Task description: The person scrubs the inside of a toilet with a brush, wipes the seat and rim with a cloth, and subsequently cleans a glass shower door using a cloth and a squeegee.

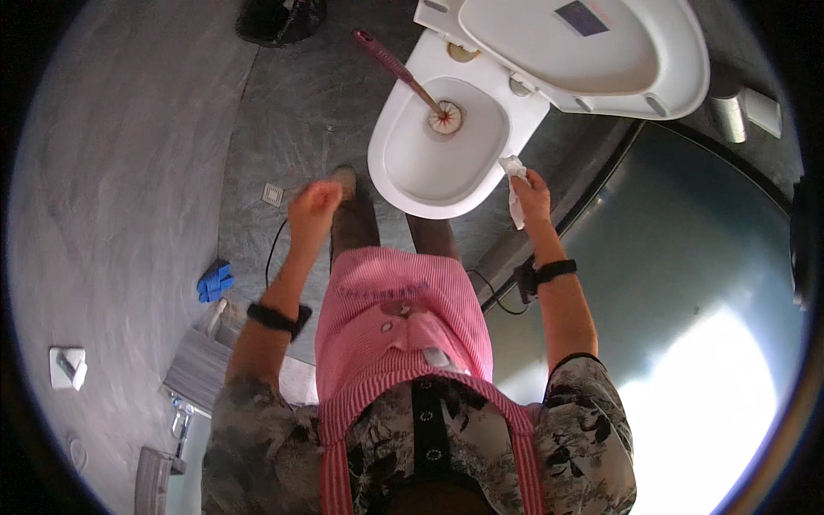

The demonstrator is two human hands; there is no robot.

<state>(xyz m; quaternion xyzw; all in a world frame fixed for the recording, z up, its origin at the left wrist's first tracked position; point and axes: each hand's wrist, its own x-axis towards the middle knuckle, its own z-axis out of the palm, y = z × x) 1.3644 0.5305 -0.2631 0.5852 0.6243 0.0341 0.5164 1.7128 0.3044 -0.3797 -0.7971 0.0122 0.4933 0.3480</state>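
My right hand (533, 196) grips a crumpled white tissue or cloth (515, 168) beside the right rim of the toilet bowl. To the left of the bowl, my left hand (315, 201) is raised and somewhat blurred, its fingers curled; whether anything is in it cannot be told. In front of me stands the white toilet bowl (412, 183). A toilet brush with a maroon handle (386, 58) leans in it, its pale round head (445, 117) at the bottom. The toilet seat and lid (682, 58) lie at the upper right of the bowl, tilted away from it.
A black bin or bag (281, 22) stands at the top left. A floor drain (273, 194) and blue slippers (215, 282) are to the left. On the right is a curved glass panel (682, 238) with a dark edge. A metal cylinder (729, 116) sits at the upper right.
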